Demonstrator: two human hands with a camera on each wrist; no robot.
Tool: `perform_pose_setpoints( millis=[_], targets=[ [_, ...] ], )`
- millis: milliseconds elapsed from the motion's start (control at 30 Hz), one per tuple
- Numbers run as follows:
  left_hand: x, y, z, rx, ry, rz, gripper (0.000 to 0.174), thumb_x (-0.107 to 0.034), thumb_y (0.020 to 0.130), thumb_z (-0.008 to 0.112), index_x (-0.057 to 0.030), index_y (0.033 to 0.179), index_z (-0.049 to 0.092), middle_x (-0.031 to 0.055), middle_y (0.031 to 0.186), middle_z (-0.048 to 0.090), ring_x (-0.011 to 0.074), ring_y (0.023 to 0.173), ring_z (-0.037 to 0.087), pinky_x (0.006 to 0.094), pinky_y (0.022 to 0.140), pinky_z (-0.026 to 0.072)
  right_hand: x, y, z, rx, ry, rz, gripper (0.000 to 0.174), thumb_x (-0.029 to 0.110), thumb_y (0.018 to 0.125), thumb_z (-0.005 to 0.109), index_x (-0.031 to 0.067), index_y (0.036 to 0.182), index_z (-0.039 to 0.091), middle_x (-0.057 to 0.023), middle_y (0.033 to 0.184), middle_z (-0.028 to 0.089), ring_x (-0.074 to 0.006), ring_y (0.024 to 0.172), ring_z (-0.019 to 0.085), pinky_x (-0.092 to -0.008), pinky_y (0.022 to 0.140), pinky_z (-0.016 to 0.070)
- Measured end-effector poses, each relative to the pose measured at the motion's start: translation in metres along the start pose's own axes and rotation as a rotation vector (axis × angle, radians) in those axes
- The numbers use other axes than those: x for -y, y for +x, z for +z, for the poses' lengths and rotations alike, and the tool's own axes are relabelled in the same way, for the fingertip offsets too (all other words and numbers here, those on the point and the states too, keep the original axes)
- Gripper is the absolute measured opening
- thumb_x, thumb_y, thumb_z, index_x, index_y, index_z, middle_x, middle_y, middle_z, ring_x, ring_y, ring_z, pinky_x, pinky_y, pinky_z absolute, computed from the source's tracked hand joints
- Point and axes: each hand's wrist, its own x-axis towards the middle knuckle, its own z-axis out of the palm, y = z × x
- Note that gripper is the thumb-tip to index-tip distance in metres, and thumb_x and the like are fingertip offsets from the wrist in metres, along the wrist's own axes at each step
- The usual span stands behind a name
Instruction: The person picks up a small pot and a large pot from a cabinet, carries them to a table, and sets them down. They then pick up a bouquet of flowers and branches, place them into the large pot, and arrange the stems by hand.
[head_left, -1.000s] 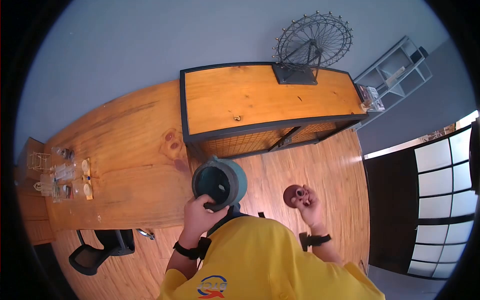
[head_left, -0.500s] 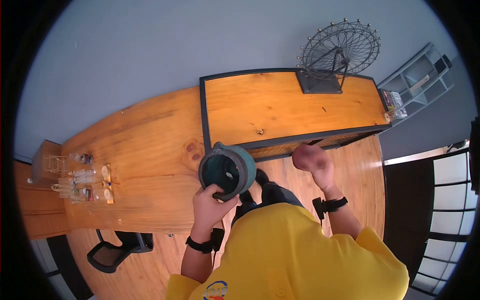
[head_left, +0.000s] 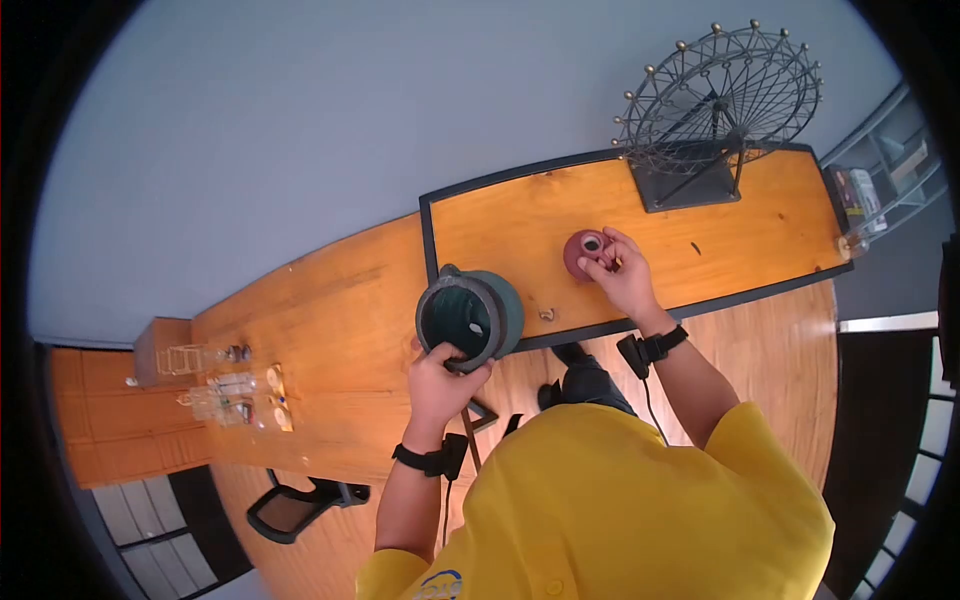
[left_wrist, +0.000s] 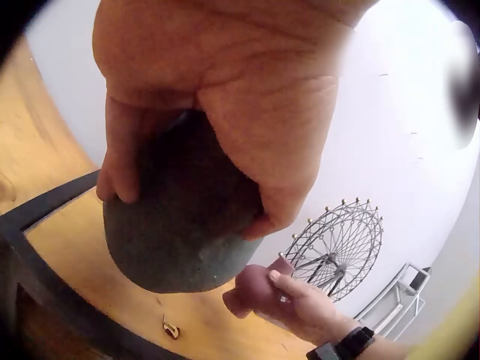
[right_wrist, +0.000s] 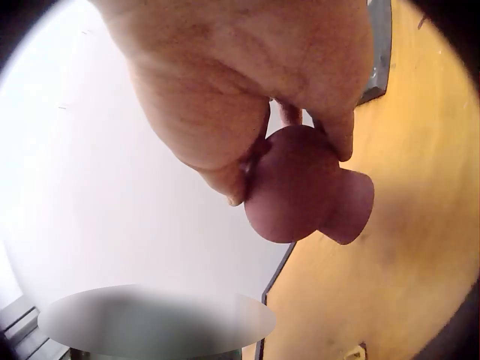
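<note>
My left hand grips a dark green pot by its thick rim, thumb inside the mouth. The pot is tilted, its dark opening facing my body, near the cabinet's front left corner. In the left wrist view, the rounded base of the pot points away from the hand. My right hand holds a small maroon vase over the cabinet top. Thumb and fingers pinch the vase's round body in the right wrist view, where its short flared neck points right.
A wooden cabinet top with a black frame lies ahead, bearing a metal Ferris wheel model and a small ring-like item. To the left, a long wooden table carries glassware. A chair stands below it.
My right hand has carried the maroon vase from above the floor up and forward to over the cabinet top. The left hand keeps its grip on the pot. The cabinet now appears closer.
</note>
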Motion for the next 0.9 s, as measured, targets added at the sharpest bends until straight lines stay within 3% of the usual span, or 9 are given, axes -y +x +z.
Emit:
perform_pose_setpoints(
  millis=[167, 233, 367, 667, 900],
  targets=[
    [-0.009, 0.060, 0.018, 0.042, 0.056, -0.048, 0.031, -0.020, 0.068, 0.084, 0.0024, 0.070, 0.062, 0.0073, 0.058, 0.060, 0.0079, 0.057, 0.056, 0.0254, 0.054, 0.0469, -0.016, 0.048, 0.017, -0.024, 0.051, 0.067, 0.031, 0.012, 0.075, 0.082, 0.0037, 0.071, 0.052, -0.0208, 0.121, 0.057, -0.0256, 0.121, 0.053, -0.0328, 0.091, 0.0478],
    [-0.006, 0.079, 0.026, 0.022, 0.086, -0.044, 0.031, -0.020, 0.068, 0.084, 0.0022, 0.070, 0.062, 0.0071, 0.058, 0.059, 0.0081, 0.057, 0.056, 0.0251, 0.054, 0.0468, -0.026, 0.063, 0.025, -0.092, 0.074, 0.015, 0.032, 0.015, 0.073, 0.082, 0.0040, 0.068, 0.052, -0.0134, 0.093, 0.064, -0.0296, 0.120, 0.054, -0.0364, 0.088, 0.0500],
    [0.002, 0.112, 0.036, -0.001, 0.166, 0.014, 0.034, -0.026, 0.067, 0.084, 0.0009, 0.070, 0.064, 0.0094, 0.059, 0.062, 0.0133, 0.056, 0.060, 0.0277, 0.056, 0.0493, -0.036, 0.087, 0.035, -0.081, 0.022, 0.013, 0.031, 0.015, 0.073, 0.082, 0.0039, 0.069, 0.053, -0.0145, 0.097, 0.064, -0.0303, 0.121, 0.054, -0.0370, 0.088, 0.0502],
    [0.011, 0.164, 0.048, 0.031, 0.194, -0.074, 0.037, -0.031, 0.068, 0.083, 0.0003, 0.069, 0.064, 0.0119, 0.060, 0.062, 0.0192, 0.056, 0.062, 0.0294, 0.057, 0.0499, -0.051, 0.113, 0.062, -0.140, 0.009, 0.038, 0.030, 0.014, 0.073, 0.082, 0.0042, 0.070, 0.054, -0.0151, 0.099, 0.062, -0.0304, 0.119, 0.054, -0.0369, 0.089, 0.0497],
    [0.018, 0.189, 0.053, 0.069, 0.193, -0.077, 0.037, -0.032, 0.068, 0.083, 0.0002, 0.071, 0.065, 0.0121, 0.061, 0.063, 0.0188, 0.056, 0.062, 0.0300, 0.057, 0.0498, -0.053, 0.115, 0.075, -0.190, 0.064, 0.009, 0.030, 0.013, 0.073, 0.083, 0.0033, 0.071, 0.054, -0.0197, 0.118, 0.056, -0.0295, 0.114, 0.057, -0.0363, 0.087, 0.0508]
  ],
)
